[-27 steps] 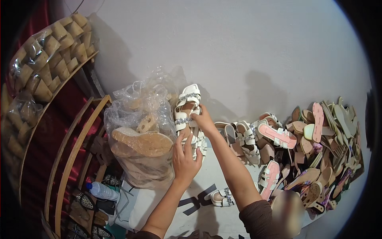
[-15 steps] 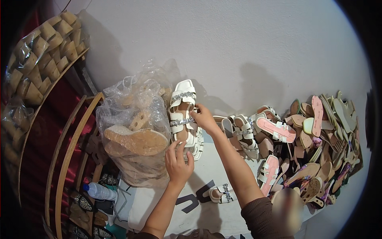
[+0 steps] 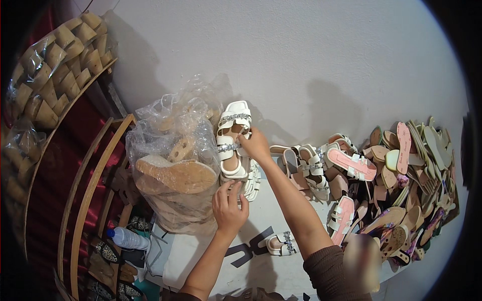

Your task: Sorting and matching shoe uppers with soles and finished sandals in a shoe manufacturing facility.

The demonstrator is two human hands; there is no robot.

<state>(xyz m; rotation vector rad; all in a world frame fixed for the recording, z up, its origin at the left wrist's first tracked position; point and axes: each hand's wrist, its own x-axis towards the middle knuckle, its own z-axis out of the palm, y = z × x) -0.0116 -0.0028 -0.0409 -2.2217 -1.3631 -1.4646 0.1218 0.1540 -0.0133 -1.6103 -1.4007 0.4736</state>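
A white sandal [image 3: 234, 141] with jewelled straps lies on top of a stack of white sandals [image 3: 252, 181], its toe toward the wall. My right hand [image 3: 256, 147] is closed on the sandal's right side, thumb on the jewelled strap; its other fingers are partly hidden. Just below the heel, my left hand [image 3: 231, 209] is open, its fingertips at the near end of the stack. Whether they touch the stack I cannot tell. Close to my right forearm, a single white sandal with a jewelled strap [image 3: 281, 244] rests on the table.
A clear plastic bag [image 3: 175, 195] of soles stands left of the stack. More white sandals [image 3: 314, 170] and a big heap of soles and footbeds [image 3: 411, 165] fill the right side. A wooden rack [image 3: 83, 220] and a bottle [image 3: 129, 238] are at the left; the wall [image 3: 281, 50] rises behind.
The view has shifted slightly, so the scene sits a little farther right. My right hand stays on the top sandal, and my left hand stays near the stack's near end.
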